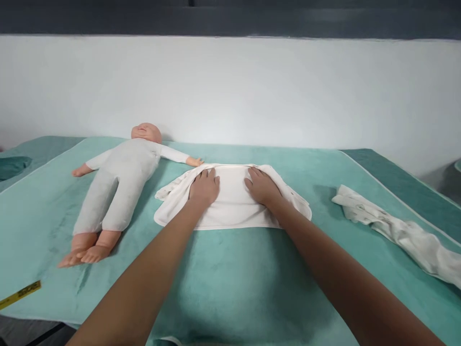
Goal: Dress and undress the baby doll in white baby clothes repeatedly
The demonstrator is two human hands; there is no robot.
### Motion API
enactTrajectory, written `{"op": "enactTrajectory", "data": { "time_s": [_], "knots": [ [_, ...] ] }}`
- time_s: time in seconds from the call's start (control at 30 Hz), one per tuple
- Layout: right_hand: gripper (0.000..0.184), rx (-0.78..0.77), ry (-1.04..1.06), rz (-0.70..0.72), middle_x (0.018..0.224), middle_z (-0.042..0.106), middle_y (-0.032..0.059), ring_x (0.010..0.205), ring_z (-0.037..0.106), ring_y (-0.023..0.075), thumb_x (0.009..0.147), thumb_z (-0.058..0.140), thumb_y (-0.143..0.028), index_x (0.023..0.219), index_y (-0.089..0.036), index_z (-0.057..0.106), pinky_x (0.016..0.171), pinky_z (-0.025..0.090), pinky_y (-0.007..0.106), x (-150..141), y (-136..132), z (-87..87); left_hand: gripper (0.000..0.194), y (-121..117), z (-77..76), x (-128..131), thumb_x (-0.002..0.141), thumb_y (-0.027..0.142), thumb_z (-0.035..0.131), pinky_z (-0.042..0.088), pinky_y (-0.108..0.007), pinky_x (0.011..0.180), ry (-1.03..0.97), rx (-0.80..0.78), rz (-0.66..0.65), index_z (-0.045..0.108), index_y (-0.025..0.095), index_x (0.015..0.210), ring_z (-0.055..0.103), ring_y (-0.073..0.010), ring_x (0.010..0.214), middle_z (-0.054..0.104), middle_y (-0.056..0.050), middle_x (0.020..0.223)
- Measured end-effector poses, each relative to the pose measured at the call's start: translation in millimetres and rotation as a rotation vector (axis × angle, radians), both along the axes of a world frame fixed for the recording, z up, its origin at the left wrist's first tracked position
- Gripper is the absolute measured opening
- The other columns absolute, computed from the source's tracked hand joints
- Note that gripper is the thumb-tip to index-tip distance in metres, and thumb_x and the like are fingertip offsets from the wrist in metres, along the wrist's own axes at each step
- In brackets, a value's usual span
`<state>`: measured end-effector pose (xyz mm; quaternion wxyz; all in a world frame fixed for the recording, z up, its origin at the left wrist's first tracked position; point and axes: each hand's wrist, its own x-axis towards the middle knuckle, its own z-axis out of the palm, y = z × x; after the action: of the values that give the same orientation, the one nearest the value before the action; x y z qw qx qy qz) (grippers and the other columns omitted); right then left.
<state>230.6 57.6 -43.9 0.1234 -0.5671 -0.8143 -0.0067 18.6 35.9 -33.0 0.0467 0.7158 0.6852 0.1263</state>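
A small white baby garment (pixel 232 197) lies spread on the green cloth, its side flaps folded outward and its far edge slightly raised. My left hand (pixel 205 187) rests palm down on its left part, fingers stretched toward the far edge. On the right part, my right hand (pixel 263 186) lies in the same way, fingers extended and thumb apart. Both hands touch the fabric, and neither visibly grips it. Left of the garment a baby doll (pixel 124 166) in a white body suit lies on its back, one arm reaching near the garment's far left corner.
A crumpled white cloth piece (pixel 399 230) with a faint print lies at the right. The green cloth (pixel 230 283) covers the surface up to a white wall (pixel 230 91). A yellow strip with dark lettering (pixel 21 294) is at the near left edge.
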Motion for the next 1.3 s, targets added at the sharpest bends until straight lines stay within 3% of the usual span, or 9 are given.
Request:
{"op": "enactTrajectory", "data": {
  "time_s": [0.23, 0.4, 0.47, 0.53, 0.6, 0.67, 0.83, 1.17, 1.3],
  "knots": [
    [0.05, 0.006, 0.002, -0.004, 0.149, 0.041, 0.0218, 0.141, 0.034, 0.03, 0.096, 0.033, -0.026, 0.136, -0.001, 0.049, 0.114, 0.028, 0.045, -8.3, -37.4, 5.5, 0.055, -18.2, 1.8, 1.6, 0.098, 0.038, 0.025, 0.031, -0.049, 0.113, 0.064, 0.001, -0.028, 0.037, 0.015, 0.146, 0.033, -0.0322, 0.142, 0.038, -0.015, 0.153],
    [0.048, -0.12, 0.246, 0.162, 0.148, 0.047, 0.0116, 0.139, 0.039, 0.0248, 0.094, 0.039, -0.035, 0.136, -0.015, 0.053, 0.114, 0.03, 0.044, 11.5, -92.4, 12.5, 0.06, -46.6, -2.4, -0.1, 0.098, 0.044, 0.025, 0.025, -0.049, 0.117, 0.092, 0.021, -0.053, 0.035, 0.015, 0.149, 0.02, -0.032, 0.148, 0.027, -0.012, 0.159],
    [0.042, -0.139, 0.461, 0.098, 0.138, 0.058, 0.0072, 0.127, 0.052, 0.0217, 0.093, 0.04, -0.037, 0.127, -0.022, 0.06, 0.107, 0.04, 0.04, 31.8, -104.6, 21.3, 0.06, -56.3, -3.5, -0.4, 0.098, 0.044, 0.026, 0.024, -0.049, 0.118, 0.099, 0.029, -0.064, 0.035, 0.013, 0.149, 0.018, -0.0314, 0.149, 0.026, -0.013, 0.159],
    [0.036, -0.057, 0.624, -0.107, 0.121, 0.068, 0.0064, 0.109, 0.062, 0.0212, 0.091, 0.041, -0.037, 0.114, -0.023, 0.065, 0.095, 0.047, 0.038, 56.3, -107.3, 31.4, 0.06, -64.2, -4.1, 0.3, 0.098, 0.043, 0.026, 0.023, -0.049, 0.118, 0.106, 0.045, -0.069, 0.036, 0.012, 0.149, 0.017, -0.0307, 0.149, 0.027, -0.014, 0.159],
    [0.033, 0.063, 0.629, -0.356, 0.106, 0.071, 0.0081, 0.096, 0.064, 0.0224, 0.087, 0.045, -0.037, 0.107, -0.02, 0.066, 0.086, 0.048, 0.037, 80.3, -103.4, 38.6, 0.059, -71.0, -4.2, 1.9, 0.098, 0.042, 0.025, 0.022, -0.051, 0.118, 0.115, 0.057, -0.081, 0.037, 0.013, 0.148, 0.017, -0.0294, 0.149, 0.029, -0.014, 0.158],
    [0.032, 0.051, 0.509, -0.496, 0.097, 0.071, 0.0091, 0.087, 0.063, 0.0225, 0.083, 0.051, -0.039, 0.1, -0.017, 0.066, 0.077, 0.046, 0.034, 99.0, -97.7, 40.5, 0.058, -77.6, -4.0, 3.6, 0.099, 0.042, 0.023, 0.02, -0.053, 0.119, 0.122, 0.056, -0.12, 0.037, 0.016, 0.148, 0.019, -0.0277, 0.149, 0.03, -0.012, 0.158],
    [0.025, -0.183, 0.301, -0.464, 0.07, 0.065, 0.0039, 0.067, 0.055, 0.0184, 0.077, 0.059, -0.043, 0.069, -0.019, 0.061, 0.061, 0.036, 0.028, 116.4, -85.1, 35.7, 0.056, -92.2, -2.7, 5.5, 0.1, 0.044, 0.022, 0.02, -0.051, 0.12, 0.122, 0.047, -0.304, 0.04, 0.019, 0.147, 0.021, -0.0258, 0.149, 0.03, -0.007, 0.158],
    [0.022, -0.158, 0.511, -0.601, 0.068, 0.062, 0.005, 0.06, 0.053, 0.0152, 0.08, 0.056, -0.035, 0.069, -0.016, 0.06, 0.056, 0.04, 0.027, 144.7, -21.2, 59.4, 0.052, -95.3, -3.6, 5.2, 0.1, 0.042, 0.024, 0.023, -0.049, 0.12, 0.113, 0.086, -0.343, 0.044, 0.022, 0.144, 0.024, -0.0243, 0.147, 0.035, -0.005, 0.156],
    [0.016, -0.088, 0.521, -0.603, 0.074, 0.065, 0.007, 0.07, 0.056, 0.0183, 0.077, 0.061, -0.03, 0.069, -0.016, 0.06, 0.064, 0.042, 0.029, 154.4, -0.9, 67.5, 0.05, -94.6, -4.0, 5.1, 0.1, 0.041, 0.025, 0.023, -0.049, 0.12, 0.11, 0.094, -0.339, 0.045, 0.024, 0.142, 0.027, -0.0242, 0.146, 0.036, -0.003, 0.156]
  ]
}}
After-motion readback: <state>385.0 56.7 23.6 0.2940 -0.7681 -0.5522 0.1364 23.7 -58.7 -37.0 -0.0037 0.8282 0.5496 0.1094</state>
